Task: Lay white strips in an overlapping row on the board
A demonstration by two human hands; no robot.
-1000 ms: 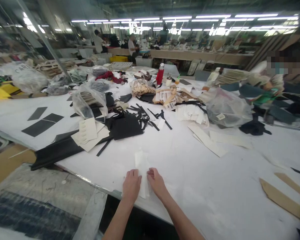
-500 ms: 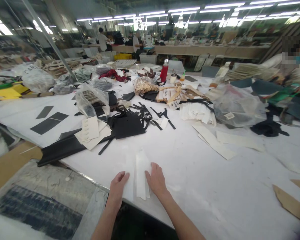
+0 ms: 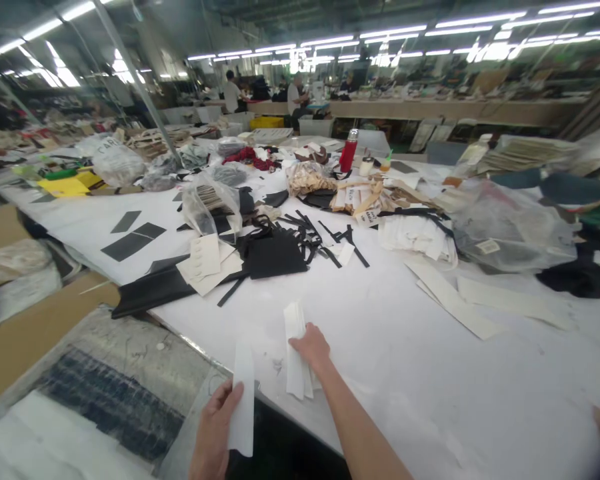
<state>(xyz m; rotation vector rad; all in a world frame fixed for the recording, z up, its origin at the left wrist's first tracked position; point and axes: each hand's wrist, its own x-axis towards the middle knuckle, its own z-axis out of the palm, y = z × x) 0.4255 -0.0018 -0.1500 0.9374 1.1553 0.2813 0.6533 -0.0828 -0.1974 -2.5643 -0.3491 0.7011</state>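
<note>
- Got one white strip (image 3: 243,407) pinched in the left hand (image 3: 216,421), grip closed, thumb across the face, lower end out over the dark gap at the desk edge.
- Touching the little stack of white strips (image 3: 294,357) with the right hand (image 3: 312,345), thumb on top, fingers curled at the right side; honestly can't tell if that grip's actually pinching anything.
- Stack lying near the front edge of the white desk (image 3: 380,373), slightly fanned at the bottom.
- Further back, kinda messy: black fabric piece (image 3: 276,255), cream cards (image 3: 205,261) just left of it, loose black strips (image 3: 307,230) behind.
- Way over right, long cream strips (image 3: 455,300) lying flat, plus a big plastic bag (image 3: 515,227).
- Red flask (image 3: 349,153) standing upright at the back.
</note>
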